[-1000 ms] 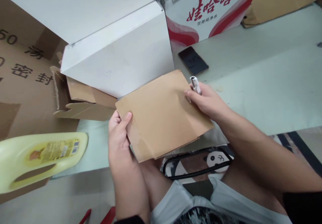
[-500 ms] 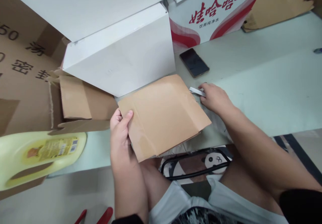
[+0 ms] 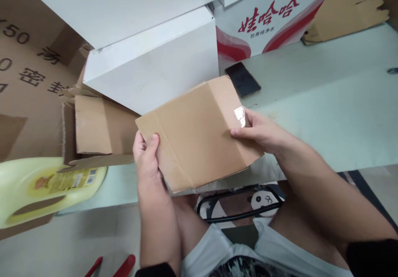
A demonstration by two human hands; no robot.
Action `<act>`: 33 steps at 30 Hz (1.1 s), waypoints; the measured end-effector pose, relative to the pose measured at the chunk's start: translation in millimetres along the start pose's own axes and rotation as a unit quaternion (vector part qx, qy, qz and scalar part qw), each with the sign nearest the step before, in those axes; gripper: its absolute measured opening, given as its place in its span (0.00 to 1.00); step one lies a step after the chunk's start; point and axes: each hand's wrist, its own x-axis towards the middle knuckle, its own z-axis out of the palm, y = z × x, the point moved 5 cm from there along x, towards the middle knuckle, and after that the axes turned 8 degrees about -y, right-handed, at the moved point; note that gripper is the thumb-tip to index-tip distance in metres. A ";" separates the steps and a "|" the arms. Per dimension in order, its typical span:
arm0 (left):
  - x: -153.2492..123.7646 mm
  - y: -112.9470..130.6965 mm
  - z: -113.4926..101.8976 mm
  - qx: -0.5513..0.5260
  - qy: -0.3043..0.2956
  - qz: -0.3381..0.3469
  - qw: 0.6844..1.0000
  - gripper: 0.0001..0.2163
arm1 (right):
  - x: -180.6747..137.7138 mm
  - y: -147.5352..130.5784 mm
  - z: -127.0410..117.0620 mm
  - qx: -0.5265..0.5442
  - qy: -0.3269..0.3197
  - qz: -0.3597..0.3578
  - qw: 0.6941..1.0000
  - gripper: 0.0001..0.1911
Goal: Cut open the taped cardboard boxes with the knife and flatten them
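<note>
A flat folded piece of brown cardboard (image 3: 195, 136) is held up over the table's front edge, above my lap. At its left edge my left hand (image 3: 147, 150) grips it, thumb on the front and fingers behind. My right hand (image 3: 258, 129) is closed on the right end, with the thumb pressed on the face. By my right index finger a small shiny silvery-white piece (image 3: 239, 116) shows against the cardboard; its kind I cannot make out. Just behind the cardboard's top right corner lies a black phone (image 3: 244, 79) on the table.
White boxes (image 3: 152, 61) and a red-and-white carton (image 3: 270, 24) stand along the back. To the left are an opened cardboard box (image 3: 93, 127) and a yellow jug (image 3: 52, 185). More flat cardboard (image 3: 345, 15) rests at the back right of the pale green table (image 3: 326, 103).
My right hand has moved from the table beside the cardboard onto its right end, bringing the pale shiny piece along. The cardboard has turned slightly, its right end rising. My left hand keeps its grip.
</note>
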 end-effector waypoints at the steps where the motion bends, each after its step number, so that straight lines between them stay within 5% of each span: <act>1: -2.6 3.1 2.4 -0.021 -0.014 0.004 1.000 0.23 | 1.0 0.6 0.3 0.009 0.012 -0.001 1.000 0.30; 7: -12.0 -2.0 10.0 -0.059 -0.203 -0.033 0.977 0.37 | -1.1 -7.3 -13.2 -0.008 0.164 -0.091 0.982 0.31; 14: -0.9 -25.5 7.9 0.076 -0.177 -0.054 0.980 0.33 | -6.7 -11.7 -14.8 -0.076 0.206 -0.139 0.966 0.38; 21: 0.5 -17.3 4.2 0.028 -0.126 -0.007 0.992 0.24 | -10.7 -14.5 -13.8 0.028 0.083 -0.069 0.994 0.32; 26: -2.3 -11.6 2.1 0.015 -0.105 -0.015 0.994 0.26 | -12.9 -15.1 -14.3 0.064 0.136 -0.042 0.988 0.27; 30: -5.0 -9.9 5.3 -0.032 -0.190 -0.032 0.981 0.29 | -13.0 -16.7 -15.1 0.110 0.140 -0.083 0.981 0.27; 33: -7.7 -11.5 13.5 0.076 -0.279 -0.034 0.957 0.26 | -12.2 -17.3 -17.7 0.116 0.129 -0.119 0.978 0.25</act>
